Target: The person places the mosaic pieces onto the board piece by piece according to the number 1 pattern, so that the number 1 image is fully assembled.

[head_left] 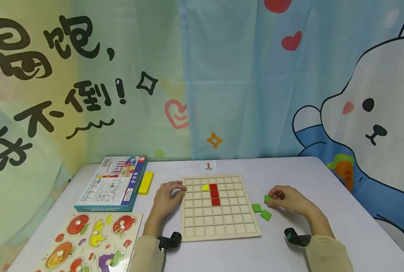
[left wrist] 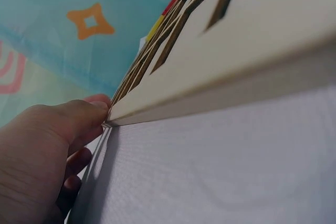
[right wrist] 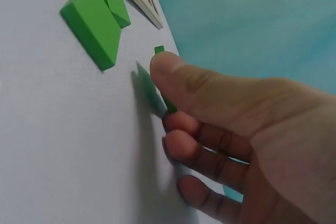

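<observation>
A pale wooden grid board [head_left: 236, 220] lies on the table, with a yellow tile [head_left: 205, 187] and a column of red tiles [head_left: 214, 194] in its squares. At the board's left edge, my left hand [head_left: 167, 199] holds on with thumb and fingertips; the left wrist view shows the thumb [left wrist: 86, 113] right against that edge. Off the right side, my right hand [head_left: 290, 201] pinches a small green tile [right wrist: 159, 50] between thumb and fingers, which cover most of it. Two more green tiles [head_left: 257, 208] [head_left: 265, 215] lie beside the board, near this hand.
Behind the board lies a small card [head_left: 208, 166] printed with a coloured grid pattern. To the left are a boxed set [head_left: 111, 185], a yellow block [head_left: 145, 183] and a fruit-picture board [head_left: 96, 241]. A printed curtain [head_left: 222, 94] hangs behind the table.
</observation>
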{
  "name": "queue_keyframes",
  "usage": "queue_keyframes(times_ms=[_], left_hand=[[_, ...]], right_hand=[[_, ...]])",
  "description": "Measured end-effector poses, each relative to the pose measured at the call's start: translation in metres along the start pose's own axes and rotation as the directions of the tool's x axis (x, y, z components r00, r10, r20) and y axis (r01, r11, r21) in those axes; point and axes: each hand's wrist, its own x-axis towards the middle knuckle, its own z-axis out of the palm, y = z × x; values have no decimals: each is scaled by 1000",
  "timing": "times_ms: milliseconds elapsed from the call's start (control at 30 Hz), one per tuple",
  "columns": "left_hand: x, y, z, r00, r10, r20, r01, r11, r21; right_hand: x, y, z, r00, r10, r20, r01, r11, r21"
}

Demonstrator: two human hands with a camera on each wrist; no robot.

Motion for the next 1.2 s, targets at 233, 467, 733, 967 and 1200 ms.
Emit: queue_keyframes(times_ms=[233, 467, 733, 967, 1200], left_hand=[[0, 1, 0, 1000, -3, 2, 3, 1000, 0], [1, 2, 0, 1000, 4, 0, -4, 1000, 3], [2, 2, 1, 1000, -11, 4, 11, 1000, -5], [2, 1, 0, 1000, -2, 2, 2, 1000, -5], [0, 1, -1, 1000, -8, 4, 8, 1000, -7]], right_hand=[[1, -3, 1, 999, -36, -5, 36, 999, 26], [2, -9, 5, 996, -90, 23, 86, 987, 137], [3, -19, 11, 990, -133, 47, 122, 973, 197], [6, -32, 19, 979, -199, 50, 184, 959, 215], [10, -41, 28, 974, -223, 43, 208, 954, 215]])
